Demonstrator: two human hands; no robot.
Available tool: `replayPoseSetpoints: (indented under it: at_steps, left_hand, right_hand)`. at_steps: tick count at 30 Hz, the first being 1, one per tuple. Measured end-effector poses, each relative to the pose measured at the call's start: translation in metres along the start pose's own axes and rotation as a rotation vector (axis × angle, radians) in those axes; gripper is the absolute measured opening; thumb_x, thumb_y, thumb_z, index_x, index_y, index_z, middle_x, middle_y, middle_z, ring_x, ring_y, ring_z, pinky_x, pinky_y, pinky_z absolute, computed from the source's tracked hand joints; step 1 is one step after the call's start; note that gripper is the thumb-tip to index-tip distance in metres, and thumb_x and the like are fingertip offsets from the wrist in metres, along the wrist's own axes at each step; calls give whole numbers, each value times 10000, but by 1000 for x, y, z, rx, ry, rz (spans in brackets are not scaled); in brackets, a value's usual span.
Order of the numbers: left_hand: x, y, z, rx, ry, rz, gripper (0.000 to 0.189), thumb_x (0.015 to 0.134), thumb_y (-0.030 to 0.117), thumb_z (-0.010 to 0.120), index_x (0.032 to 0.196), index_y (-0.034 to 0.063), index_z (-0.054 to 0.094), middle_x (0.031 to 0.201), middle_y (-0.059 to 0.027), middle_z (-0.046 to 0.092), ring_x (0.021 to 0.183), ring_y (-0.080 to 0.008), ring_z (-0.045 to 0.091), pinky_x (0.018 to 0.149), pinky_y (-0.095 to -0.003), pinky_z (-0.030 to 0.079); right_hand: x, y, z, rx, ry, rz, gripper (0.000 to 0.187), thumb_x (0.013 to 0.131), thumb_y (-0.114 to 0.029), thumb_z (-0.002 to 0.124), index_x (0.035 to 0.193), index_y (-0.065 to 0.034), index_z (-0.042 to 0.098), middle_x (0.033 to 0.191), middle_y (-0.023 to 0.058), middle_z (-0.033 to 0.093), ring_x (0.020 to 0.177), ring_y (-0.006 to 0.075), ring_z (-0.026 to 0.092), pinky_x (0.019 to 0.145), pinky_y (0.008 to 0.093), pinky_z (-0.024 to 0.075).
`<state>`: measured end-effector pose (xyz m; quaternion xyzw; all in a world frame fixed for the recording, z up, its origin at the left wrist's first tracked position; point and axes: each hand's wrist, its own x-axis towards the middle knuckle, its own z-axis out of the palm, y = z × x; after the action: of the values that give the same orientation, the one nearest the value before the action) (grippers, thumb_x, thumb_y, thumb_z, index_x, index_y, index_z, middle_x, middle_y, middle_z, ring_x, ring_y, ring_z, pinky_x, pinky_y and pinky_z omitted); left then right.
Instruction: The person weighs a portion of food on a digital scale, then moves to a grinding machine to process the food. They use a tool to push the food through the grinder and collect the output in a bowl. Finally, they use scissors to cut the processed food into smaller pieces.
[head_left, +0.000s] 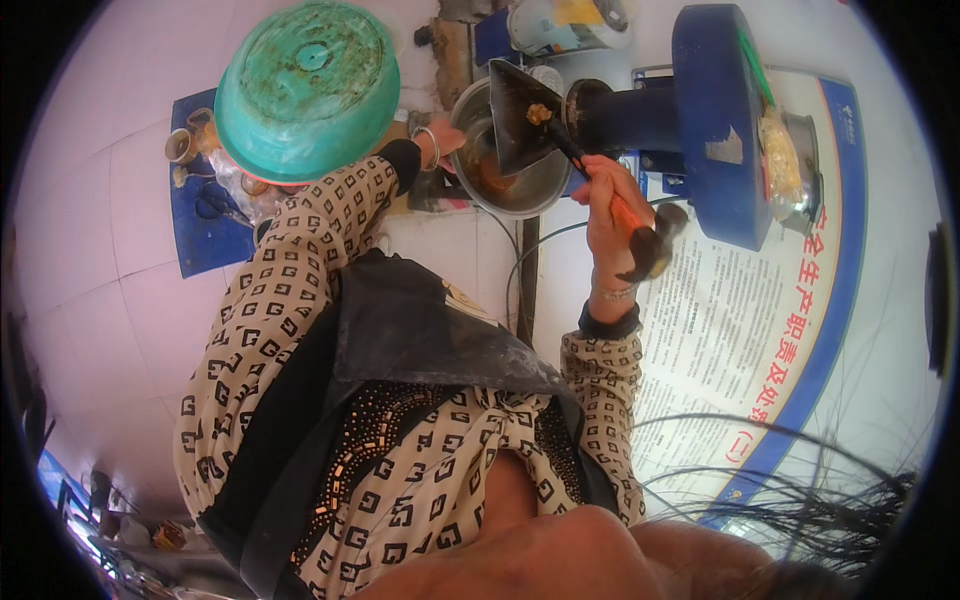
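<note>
A round metal pot (511, 196) with brownish residue inside stands in front of the person, and my left hand (441, 142) is at its left rim; whether its fingers grip the rim is not clear. On the right, my right hand (611, 191) is closed around the orange-and-black handle of a spatula-like tool (624, 214), whose far end reaches a dark, flat metal plate (523, 124). A yellowish lump (538, 114) lies against that plate. The plate stands over the pot, beside the dark pipe-like neck of a blue machine (634, 120).
An upturned green plastic basin (307, 90) sits at the left over a blue board (199, 251) with cups and plastic film. The blue machine's wide disc (712, 135) and a printed poster (720, 315) are at the right. A white bucket (551, 34) lies beyond the pot; cables run below it.
</note>
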<state>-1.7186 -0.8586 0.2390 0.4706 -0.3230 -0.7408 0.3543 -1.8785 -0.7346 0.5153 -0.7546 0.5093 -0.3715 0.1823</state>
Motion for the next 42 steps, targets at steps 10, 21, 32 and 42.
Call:
replayPoseSetpoints:
  at_steps: [10,21,32,42]
  left_hand:
    - [-5,-6,-10,305,-76,252,249,784,95,584,981,-54,612,915,-189,629,756,-360,666,537,-468,602]
    - [-16,14,-4,16,19,-26,263,780,92,588,963,-95,558,875,-204,620,708,-372,663,508,-479,609]
    - [-14,16,4,30,42,-37,338,825,97,529,1125,-57,552,937,-193,641,696,-330,676,493,-427,593]
    - [133,-89,-129,937,-193,900,245,793,216,654,916,8,613,849,-118,641,660,-293,658,446,-387,546]
  right_hand:
    - [34,17,23,-42,-69,54,168,925,-121,529,921,9,635,874,107,662,602,122,628,552,256,483]
    - [34,14,12,-108,-72,37,172,921,-84,511,865,-7,653,805,77,649,563,88,585,544,227,442]
    - [-35,-31,-41,69,86,247,226,944,-87,470,847,42,628,770,77,637,521,58,469,518,196,390]
    - [-134,78,-73,122,167,594,354,958,-218,515,668,-22,570,599,23,550,564,95,554,521,248,439]
